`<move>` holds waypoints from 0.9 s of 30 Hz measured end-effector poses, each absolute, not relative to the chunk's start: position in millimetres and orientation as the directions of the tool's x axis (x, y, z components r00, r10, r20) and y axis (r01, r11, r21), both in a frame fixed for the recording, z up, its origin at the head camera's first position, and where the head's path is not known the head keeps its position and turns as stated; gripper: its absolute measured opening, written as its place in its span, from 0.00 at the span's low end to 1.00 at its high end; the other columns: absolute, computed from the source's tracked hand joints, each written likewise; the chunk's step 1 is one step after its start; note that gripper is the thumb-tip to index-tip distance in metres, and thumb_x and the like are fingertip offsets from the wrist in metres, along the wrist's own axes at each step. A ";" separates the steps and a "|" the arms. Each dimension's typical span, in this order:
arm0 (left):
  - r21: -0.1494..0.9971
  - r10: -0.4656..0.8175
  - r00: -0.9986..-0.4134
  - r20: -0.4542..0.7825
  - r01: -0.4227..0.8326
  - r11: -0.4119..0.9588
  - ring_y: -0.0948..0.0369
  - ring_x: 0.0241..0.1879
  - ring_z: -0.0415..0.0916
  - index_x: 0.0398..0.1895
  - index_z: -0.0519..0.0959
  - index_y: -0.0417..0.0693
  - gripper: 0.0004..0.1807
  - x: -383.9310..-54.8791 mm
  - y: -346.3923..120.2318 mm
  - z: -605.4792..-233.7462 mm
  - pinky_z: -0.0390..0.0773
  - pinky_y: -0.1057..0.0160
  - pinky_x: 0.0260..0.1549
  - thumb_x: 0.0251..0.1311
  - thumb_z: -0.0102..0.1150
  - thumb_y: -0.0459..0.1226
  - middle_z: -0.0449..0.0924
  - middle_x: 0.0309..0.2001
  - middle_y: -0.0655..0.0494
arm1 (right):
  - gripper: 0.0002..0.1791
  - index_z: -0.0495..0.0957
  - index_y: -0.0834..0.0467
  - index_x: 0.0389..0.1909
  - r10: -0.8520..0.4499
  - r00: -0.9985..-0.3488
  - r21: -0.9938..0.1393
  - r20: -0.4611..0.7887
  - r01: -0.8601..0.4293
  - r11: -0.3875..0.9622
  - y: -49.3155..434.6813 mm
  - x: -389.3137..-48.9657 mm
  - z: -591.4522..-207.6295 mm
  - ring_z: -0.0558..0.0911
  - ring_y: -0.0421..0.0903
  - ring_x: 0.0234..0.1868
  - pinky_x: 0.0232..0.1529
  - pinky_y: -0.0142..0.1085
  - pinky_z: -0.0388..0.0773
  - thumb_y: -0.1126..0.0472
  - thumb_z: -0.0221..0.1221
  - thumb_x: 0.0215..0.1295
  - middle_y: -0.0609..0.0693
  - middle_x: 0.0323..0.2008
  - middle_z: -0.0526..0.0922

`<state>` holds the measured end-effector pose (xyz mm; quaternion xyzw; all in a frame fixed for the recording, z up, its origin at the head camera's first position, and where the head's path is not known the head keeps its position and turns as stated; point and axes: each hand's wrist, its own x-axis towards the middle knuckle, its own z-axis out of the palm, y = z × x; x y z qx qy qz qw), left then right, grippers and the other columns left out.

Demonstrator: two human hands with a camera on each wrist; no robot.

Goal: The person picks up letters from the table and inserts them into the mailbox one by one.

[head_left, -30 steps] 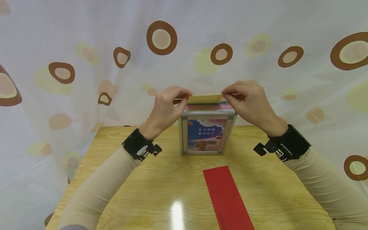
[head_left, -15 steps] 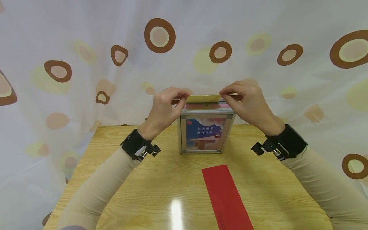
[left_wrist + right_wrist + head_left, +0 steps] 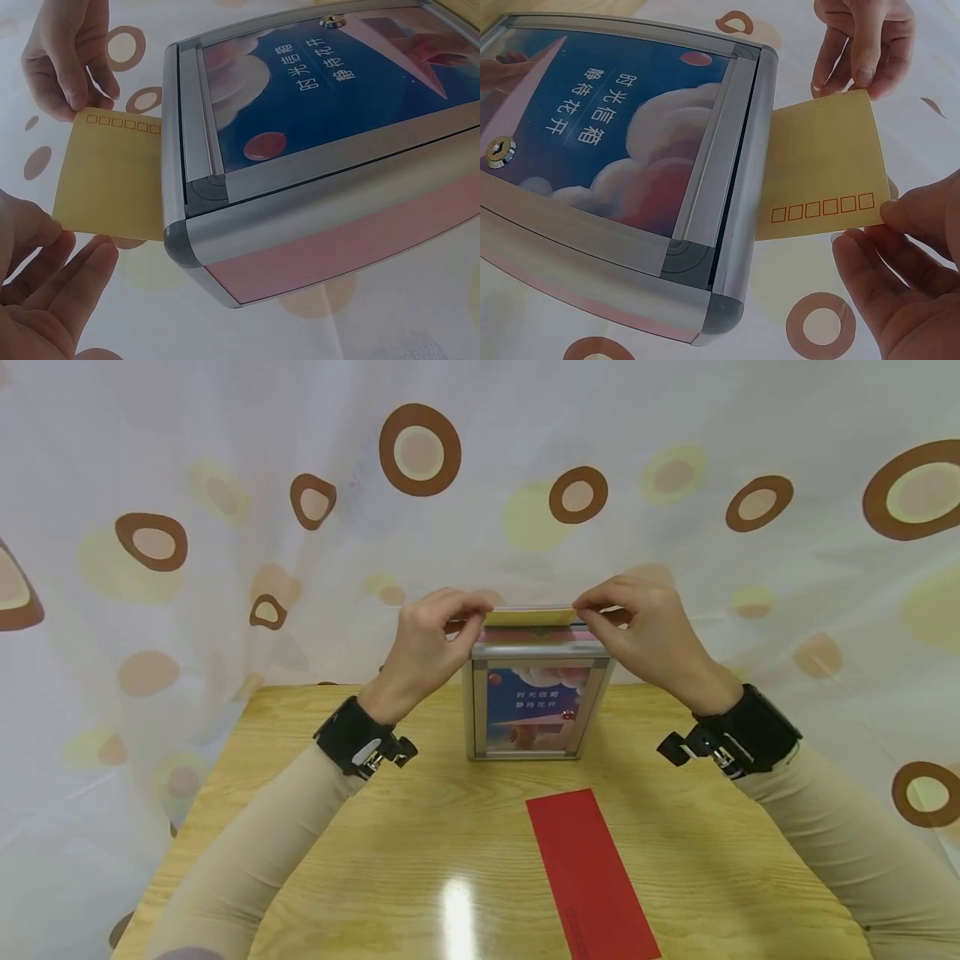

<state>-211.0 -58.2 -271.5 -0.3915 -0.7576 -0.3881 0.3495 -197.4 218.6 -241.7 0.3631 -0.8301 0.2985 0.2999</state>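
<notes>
A yellow envelope point(image 3: 528, 617) with a row of red squares stands upright at the top of a metal-framed letter box point(image 3: 534, 706). Its lower part is hidden in or behind the box top. My left hand point(image 3: 435, 639) pinches the envelope's left upper corner between thumb and fingers. At the opposite corner, my right hand point(image 3: 648, 631) pinches it the same way. Both wrist views show the envelope point(image 3: 112, 176) jutting out past the box's top edge. The box front carries a blue and pink picture with white characters and a small round lock point(image 3: 500, 152).
A red envelope point(image 3: 592, 877) lies on the wooden table point(image 3: 390, 843) in front of the box, toward the right. Behind the table hangs a pale cloth point(image 3: 480, 460) with brown ring patterns, close to the box's back.
The yellow envelope has sunk slightly at the box top, so less of it shows. Both hands keep their pinch on it. The head view has shifted a little.
</notes>
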 end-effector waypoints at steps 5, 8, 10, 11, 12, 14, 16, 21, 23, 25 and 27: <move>0.314 0.325 -0.447 0.833 0.867 0.387 0.64 0.33 0.78 0.43 0.84 0.41 0.09 -213.6 -57.0 -272.2 0.81 0.66 0.30 0.64 0.57 0.29 0.84 0.35 0.48 | 0.06 0.86 0.59 0.37 -0.422 -0.557 -0.280 0.715 -0.782 0.556 219.6 -197.8 -241.6 0.81 0.41 0.36 0.37 0.19 0.75 0.70 0.64 0.60 0.51 0.34 0.86; 0.314 0.327 -0.448 0.832 0.867 0.388 0.64 0.32 0.77 0.45 0.84 0.41 0.10 -214.3 -56.7 -272.8 0.80 0.65 0.29 0.64 0.56 0.29 0.84 0.35 0.48 | 0.06 0.86 0.60 0.37 -0.423 -0.559 -0.282 0.713 -0.781 0.557 219.6 -198.1 -241.6 0.81 0.41 0.36 0.37 0.19 0.76 0.70 0.64 0.60 0.51 0.34 0.86; 0.320 0.327 -0.454 0.829 0.864 0.389 0.65 0.32 0.77 0.45 0.84 0.42 0.10 -214.3 -56.2 -273.4 0.79 0.65 0.29 0.64 0.56 0.28 0.84 0.35 0.48 | 0.06 0.86 0.60 0.36 -0.425 -0.563 -0.282 0.709 -0.778 0.561 219.9 -198.2 -241.9 0.81 0.41 0.36 0.37 0.20 0.76 0.70 0.64 0.60 0.51 0.34 0.86; 0.324 0.327 -0.458 0.826 0.862 0.390 0.65 0.32 0.76 0.45 0.84 0.42 0.10 -214.1 -55.9 -273.8 0.79 0.65 0.28 0.64 0.56 0.28 0.84 0.35 0.48 | 0.06 0.85 0.60 0.36 -0.425 -0.566 -0.283 0.706 -0.776 0.563 220.1 -198.2 -242.2 0.81 0.41 0.36 0.37 0.20 0.76 0.71 0.64 0.60 0.51 0.34 0.86; 0.325 0.327 -0.460 0.826 0.861 0.390 0.65 0.31 0.76 0.45 0.84 0.42 0.10 -213.8 -55.5 -274.0 0.79 0.65 0.28 0.64 0.56 0.28 0.84 0.35 0.48 | 0.06 0.85 0.61 0.36 -0.424 -0.570 -0.284 0.704 -0.773 0.567 220.4 -198.3 -242.7 0.81 0.41 0.36 0.37 0.20 0.77 0.71 0.64 0.60 0.51 0.34 0.86; 0.330 0.329 -0.463 0.823 0.861 0.387 0.65 0.32 0.77 0.45 0.84 0.42 0.11 -213.1 -54.7 -274.7 0.79 0.65 0.29 0.64 0.56 0.28 0.84 0.36 0.48 | 0.06 0.85 0.61 0.36 -0.420 -0.579 -0.292 0.699 -0.767 0.572 220.6 -198.5 -244.0 0.81 0.40 0.36 0.37 0.20 0.77 0.71 0.64 0.60 0.51 0.34 0.85; 0.331 0.332 -0.464 0.821 0.861 0.386 0.65 0.33 0.78 0.45 0.84 0.42 0.11 -212.9 -53.9 -275.4 0.81 0.65 0.30 0.63 0.56 0.28 0.85 0.37 0.48 | 0.06 0.85 0.61 0.36 -0.414 -0.589 -0.300 0.694 -0.759 0.577 220.7 -198.7 -245.3 0.81 0.40 0.36 0.37 0.20 0.77 0.70 0.64 0.60 0.50 0.34 0.85; 0.331 0.337 -0.473 0.814 0.855 0.400 0.64 0.34 0.79 0.44 0.84 0.41 0.10 -213.0 -53.5 -276.3 0.81 0.67 0.32 0.64 0.57 0.28 0.84 0.39 0.47 | 0.06 0.86 0.60 0.37 -0.407 -0.607 -0.313 0.682 -0.746 0.588 221.1 -199.3 -247.0 0.81 0.39 0.36 0.37 0.23 0.78 0.70 0.64 0.60 0.50 0.35 0.85; 0.333 0.339 -0.478 0.811 0.852 0.405 0.64 0.34 0.78 0.44 0.84 0.41 0.10 -212.9 -53.8 -276.1 0.81 0.67 0.32 0.64 0.57 0.29 0.84 0.39 0.47 | 0.06 0.85 0.60 0.37 -0.407 -0.610 -0.316 0.680 -0.744 0.588 221.1 -199.7 -247.3 0.81 0.39 0.36 0.36 0.27 0.80 0.70 0.63 0.61 0.50 0.35 0.85; 0.335 0.341 -0.482 0.807 0.849 0.408 0.64 0.34 0.78 0.44 0.84 0.41 0.10 -212.9 -53.8 -276.5 0.81 0.67 0.33 0.64 0.57 0.29 0.84 0.39 0.47 | 0.06 0.85 0.60 0.37 -0.409 -0.610 -0.316 0.679 -0.745 0.587 221.2 -200.2 -247.7 0.81 0.39 0.37 0.36 0.31 0.82 0.70 0.63 0.61 0.50 0.35 0.85; 0.338 0.342 -0.486 0.804 0.848 0.409 0.65 0.34 0.78 0.44 0.84 0.41 0.10 -212.8 -53.6 -276.9 0.81 0.68 0.33 0.64 0.56 0.29 0.84 0.39 0.47 | 0.06 0.85 0.61 0.37 -0.410 -0.609 -0.315 0.679 -0.746 0.587 221.4 -200.6 -248.4 0.81 0.39 0.37 0.36 0.34 0.83 0.70 0.63 0.61 0.50 0.35 0.85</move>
